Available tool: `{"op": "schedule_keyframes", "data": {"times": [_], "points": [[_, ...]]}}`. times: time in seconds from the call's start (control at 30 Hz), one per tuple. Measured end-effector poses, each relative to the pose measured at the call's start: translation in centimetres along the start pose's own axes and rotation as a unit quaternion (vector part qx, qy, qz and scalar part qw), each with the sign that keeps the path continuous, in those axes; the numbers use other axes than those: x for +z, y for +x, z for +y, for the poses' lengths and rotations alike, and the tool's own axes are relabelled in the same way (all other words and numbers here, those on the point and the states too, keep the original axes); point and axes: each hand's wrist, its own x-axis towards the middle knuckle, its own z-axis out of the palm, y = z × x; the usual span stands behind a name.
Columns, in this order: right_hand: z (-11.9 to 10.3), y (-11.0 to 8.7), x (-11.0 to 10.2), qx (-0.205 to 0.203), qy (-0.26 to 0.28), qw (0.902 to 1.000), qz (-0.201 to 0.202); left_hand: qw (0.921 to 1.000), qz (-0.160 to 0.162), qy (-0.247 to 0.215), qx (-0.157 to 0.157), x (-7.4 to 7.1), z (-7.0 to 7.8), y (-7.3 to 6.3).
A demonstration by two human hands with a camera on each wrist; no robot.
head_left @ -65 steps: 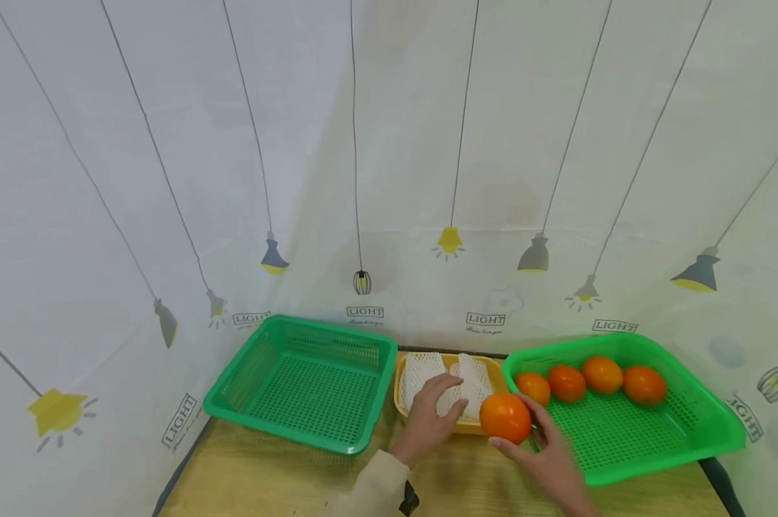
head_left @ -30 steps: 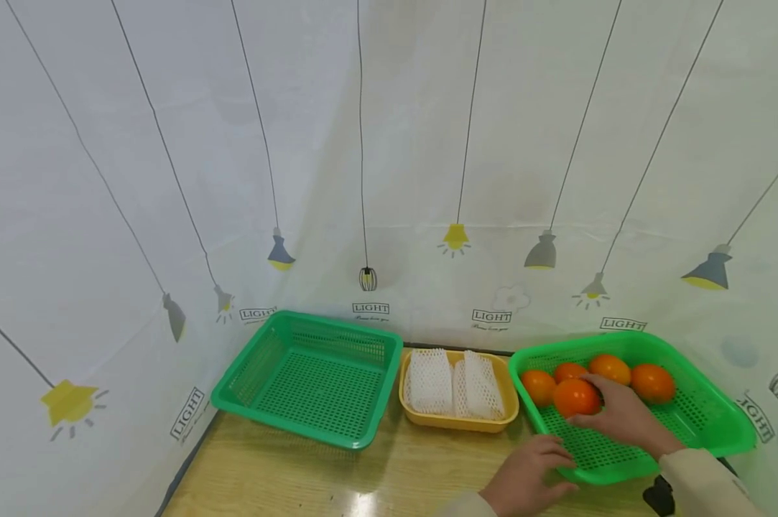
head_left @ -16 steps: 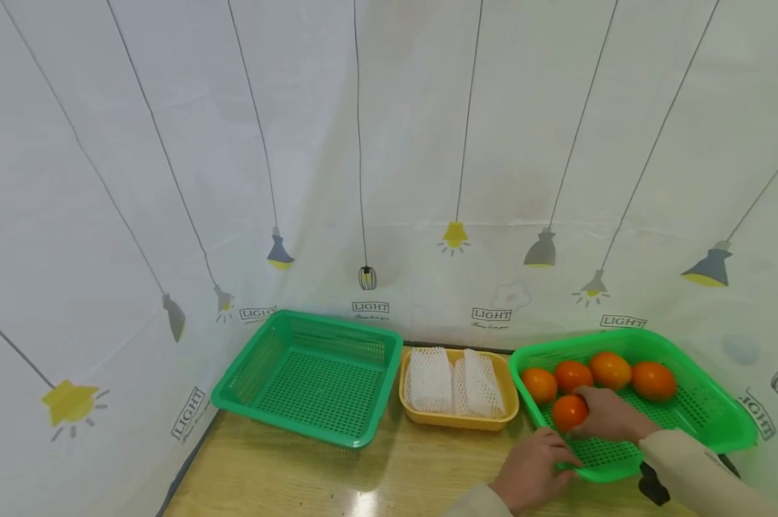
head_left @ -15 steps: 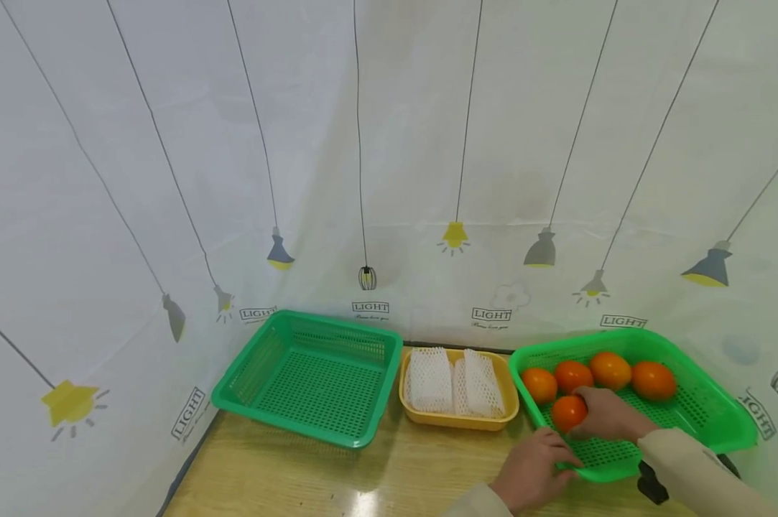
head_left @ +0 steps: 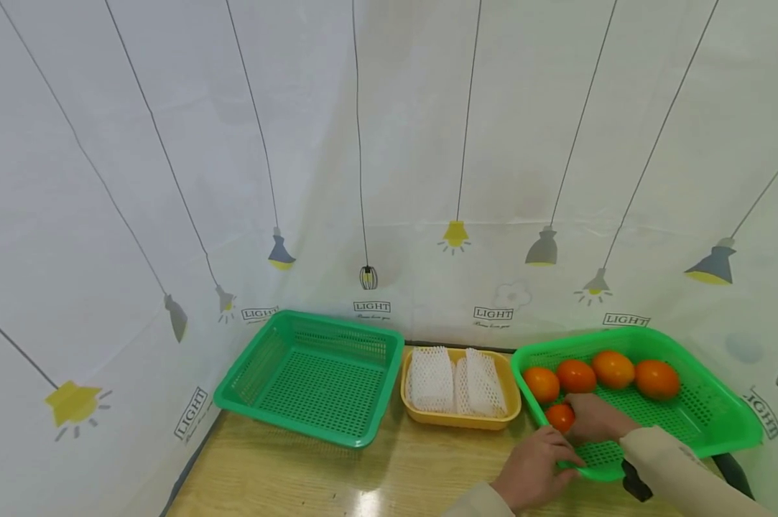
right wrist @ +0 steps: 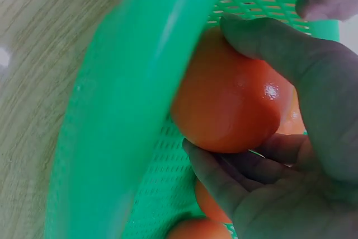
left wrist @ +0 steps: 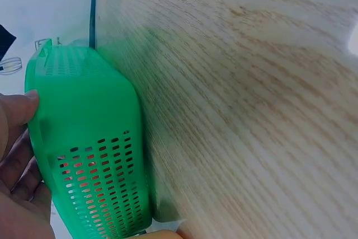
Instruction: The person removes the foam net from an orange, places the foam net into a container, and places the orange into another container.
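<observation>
My right hand (head_left: pixel 597 418) grips a glossy round orange (head_left: pixel 559 417) inside the bright green basket (head_left: pixel 741 431), low at its near-left side. In the right wrist view the thumb lies over the top of the orange (right wrist: pixel 232 96) and the fingers curl beneath it, close to the basket wall. My left hand (head_left: pixel 536 468) holds the basket's near rim; in the left wrist view the thumb (left wrist: pixel 22 107) is on the outside of the rim and the fingers reach over it. Several more oranges (head_left: pixel 613 369) sit along the basket's far-left side.
A yellow tray (head_left: pixel 456 421) with white foam net sleeves (head_left: pixel 432 379) stands left of the bright green basket. Farther left is a darker green basket (head_left: pixel 324 391) with nothing in it. All stand on a wooden table (head_left: pixel 285 474) against a printed wall covering (head_left: pixel 414 143).
My right hand has carried the orange from over the yellow tray into the bright green basket, then down and left towards its near wall. My left hand has moved from the sleeves to the basket rim.
</observation>
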Motion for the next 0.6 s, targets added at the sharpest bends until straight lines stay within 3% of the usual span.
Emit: {"op": "schedule_keyframes", "data": {"times": [0.2,0.6], "points": [[-0.1,0.2,0.1,0.002,-0.017,0.9998,0.002,1.0,-0.002,-0.001,-0.005,-0.4,0.2,0.0],[-0.4,0.5,-1.3,0.02,0.007,0.9993,-0.03,0.9998,-0.005,-0.016,-0.009,-0.3,0.1,-0.1]]}}
